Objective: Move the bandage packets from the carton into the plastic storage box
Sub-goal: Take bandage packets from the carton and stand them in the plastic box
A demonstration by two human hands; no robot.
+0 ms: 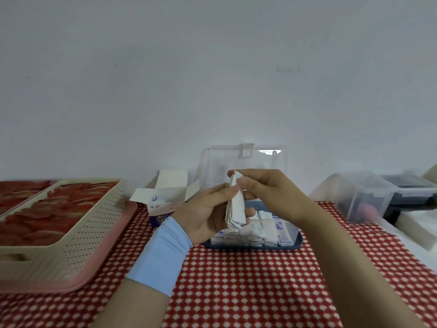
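Note:
A stack of white bandage packets point(236, 207) stands upright between both hands, just above the plastic storage box. My left hand point(208, 214) grips the lower part of the stack. My right hand point(267, 190) pinches its top end between thumb and fingers. The clear plastic storage box point(296, 234) has a dark blue base and a raised clear lid point(243, 159), and holds several rows of packets point(260, 230). The open white carton point(165, 200) stands to the left of the box, flaps up, with a packet tip showing inside.
A beige perforated basket point(94, 223) sits on a pink tray point(71, 284) at the left. Clear lidded containers point(369, 197) and a white block point(418, 230) stand at the right. The table carries a red and white patterned cloth point(248, 287). A wall is close behind.

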